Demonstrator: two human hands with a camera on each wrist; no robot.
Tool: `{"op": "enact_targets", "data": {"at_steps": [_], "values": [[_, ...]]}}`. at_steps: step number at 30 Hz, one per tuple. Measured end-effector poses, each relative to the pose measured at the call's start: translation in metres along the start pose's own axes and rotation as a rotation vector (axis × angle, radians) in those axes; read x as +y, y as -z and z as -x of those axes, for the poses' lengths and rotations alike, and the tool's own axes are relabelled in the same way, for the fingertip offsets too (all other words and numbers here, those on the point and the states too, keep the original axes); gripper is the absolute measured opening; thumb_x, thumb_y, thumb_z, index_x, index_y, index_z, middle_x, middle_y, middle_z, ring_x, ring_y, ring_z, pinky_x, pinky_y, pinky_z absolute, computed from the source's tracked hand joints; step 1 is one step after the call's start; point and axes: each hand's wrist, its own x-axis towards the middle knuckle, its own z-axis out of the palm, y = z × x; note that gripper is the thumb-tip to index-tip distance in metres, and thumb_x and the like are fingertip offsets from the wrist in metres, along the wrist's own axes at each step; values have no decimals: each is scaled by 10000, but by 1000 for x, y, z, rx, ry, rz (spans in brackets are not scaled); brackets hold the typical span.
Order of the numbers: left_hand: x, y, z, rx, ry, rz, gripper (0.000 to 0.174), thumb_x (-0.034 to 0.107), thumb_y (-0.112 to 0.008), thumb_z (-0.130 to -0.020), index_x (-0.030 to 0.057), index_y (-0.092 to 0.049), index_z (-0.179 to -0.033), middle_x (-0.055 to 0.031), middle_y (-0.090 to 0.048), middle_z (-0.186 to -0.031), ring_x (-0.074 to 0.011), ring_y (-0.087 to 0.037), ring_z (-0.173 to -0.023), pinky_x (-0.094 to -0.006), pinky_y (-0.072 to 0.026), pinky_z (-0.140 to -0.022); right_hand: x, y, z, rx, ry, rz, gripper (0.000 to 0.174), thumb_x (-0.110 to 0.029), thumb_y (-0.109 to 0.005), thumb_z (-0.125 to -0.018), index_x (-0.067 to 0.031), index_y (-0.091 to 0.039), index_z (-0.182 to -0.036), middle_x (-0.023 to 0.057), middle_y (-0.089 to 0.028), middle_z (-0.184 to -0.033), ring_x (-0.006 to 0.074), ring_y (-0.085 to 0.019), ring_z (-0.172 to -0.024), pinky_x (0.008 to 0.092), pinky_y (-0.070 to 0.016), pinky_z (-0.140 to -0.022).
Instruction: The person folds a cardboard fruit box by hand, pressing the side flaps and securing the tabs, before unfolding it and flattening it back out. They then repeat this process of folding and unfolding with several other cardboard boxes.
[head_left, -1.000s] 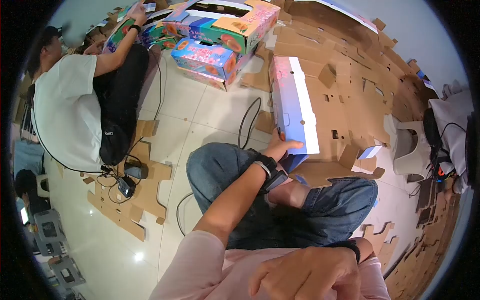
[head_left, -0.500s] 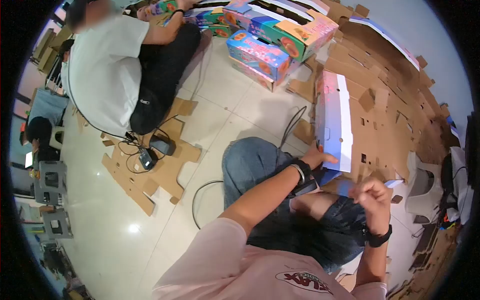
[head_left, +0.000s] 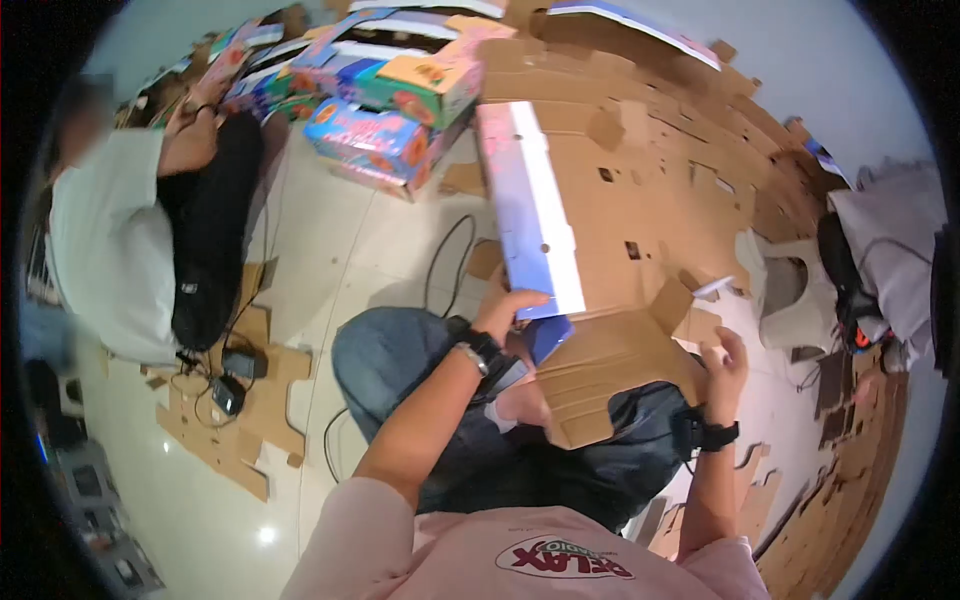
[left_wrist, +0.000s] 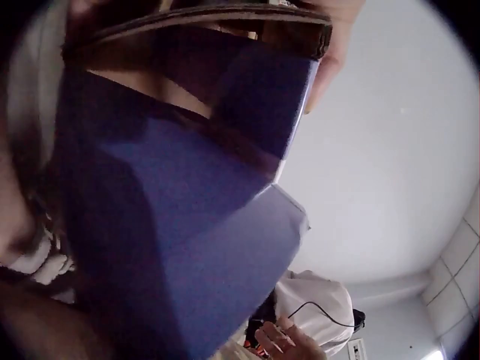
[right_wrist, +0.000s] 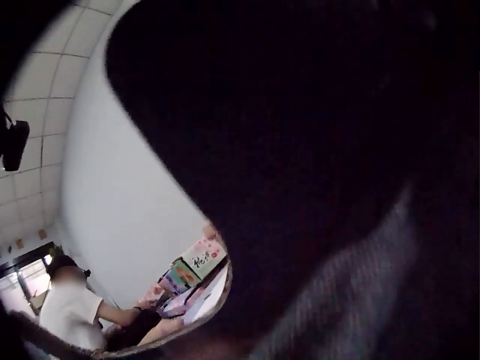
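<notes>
A large brown cardboard sheet [head_left: 590, 190] lies unfolded across the floor, its near flap [head_left: 600, 370] over the person's lap. Along its left side stands a pink-to-blue printed panel [head_left: 510, 200] with a white edge strip. The left hand [head_left: 503, 303] grips this panel's near end, thumb on top, beside a dark blue flap [head_left: 548, 338]. In the left wrist view, blue panels [left_wrist: 187, 225] fill much of the picture, with part of the left hand [left_wrist: 334, 56] behind their edge. Right of the near flap, the right hand [head_left: 724, 370] is raised with loosely bent fingers, holding nothing.
Printed boxes [head_left: 370, 135] stand at the back left, beside a seated person in a white shirt [head_left: 105, 235]. Cardboard pieces, black adapters [head_left: 228, 394] and cables lie on the left floor. A pale stool [head_left: 790, 295] stands at right. Dark blur hides most of the right wrist view.
The right hand has moved from before the chest to the right of the cardboard. The near flap now spreads over the lap. The left hand keeps its grip on the printed panel.
</notes>
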Motion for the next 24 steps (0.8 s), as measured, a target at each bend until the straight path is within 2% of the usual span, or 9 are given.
{"op": "enact_targets", "data": {"at_steps": [2,4,6,10,11,14,15,20,24], "values": [[-17,12,-8,-76,-13,-87,689,104,-697,-702,-8,-438,-1330,-112,-637,-1080,-227,-630,-979,-331,-514,-859,4,-4,17,-15,-14,-97,347,-55,-713,-755,-37,-613,-1086,79,-612,-1065,193,-546,-1051,318,-422,-925],[-15,12,-11,-43,-27,-60,710,90,-742,-635,-22,-476,-1284,-133,-630,-1110,-237,-623,-1010,-350,-504,-885,-19,-4,29,-28,-77,-176,335,-60,-718,-732,-40,-615,-1050,85,-612,-1070,206,-553,-1029,318,-425,-919],[-9,6,-7,-46,-92,-91,753,97,-741,-628,-23,-449,-1312,-140,-606,-1159,-244,-596,-1064,-357,-466,-949,-4,-7,38,20,113,39,345,-90,-728,-714,-46,-609,-1035,97,-616,-1098,223,-560,-1011,315,-429,-901],[10,-1,-18,-48,-69,-130,728,93,-729,-640,-25,-452,-1302,-135,-608,-1158,-249,-594,-1069,-362,-467,-945,-13,-2,50,196,34,-282,408,-138,-722,-723,-64,-607,-1108,128,-597,-1193,255,-563,-1084,334,-406,-938],[15,-5,-23,-30,-81,-123,709,91,-725,-646,-25,-460,-1293,-131,-613,-1149,-252,-596,-1067,-366,-469,-939,-5,-1,48,213,82,-275,467,-158,-685,-773,-64,-564,-1214,135,-506,-1331,256,-492,-1212,345,-356,-1008],[36,-23,-37,-7,-53,-73,649,98,-710,-676,-19,-483,-1273,-125,-619,-1139,-257,-593,-1069,-383,-469,-940,-1,-8,46,392,33,-526,540,-191,-627,-836,-48,-463,-1331,125,-389,-1433,242,-370,-1329,370,-273,-1091],[43,-32,-45,-47,-94,-73,599,139,-696,-719,-5,-499,-1267,-113,-623,-1137,-256,-594,-1062,-405,-467,-934,4,-8,46,384,8,-511,625,-237,-569,-883,-28,-341,-1426,123,-291,-1497,242,-254,-1409,407,-180,-1148],[45,-91,-77,-28,-1,56,540,232,-693,-756,38,-545,-1239,-88,-633,-1115,-241,-599,-1040,-402,-471,-898,6,-18,40,519,58,-537,767,-421,-571,-879,-16,-283,-1464,147,-251,-1529,269,-194,-1444,437,-108,-1172],[17,-162,-99,-8,-139,182,479,207,-702,-773,50,-558,-1202,-65,-628,-1117,-252,-587,-1050,-422,-458,-940,8,-19,36,482,113,-527,839,-535,-583,-862,-3,-302,-1447,183,-260,-1515,306,-203,-1435,432,-121,-1167]]}}
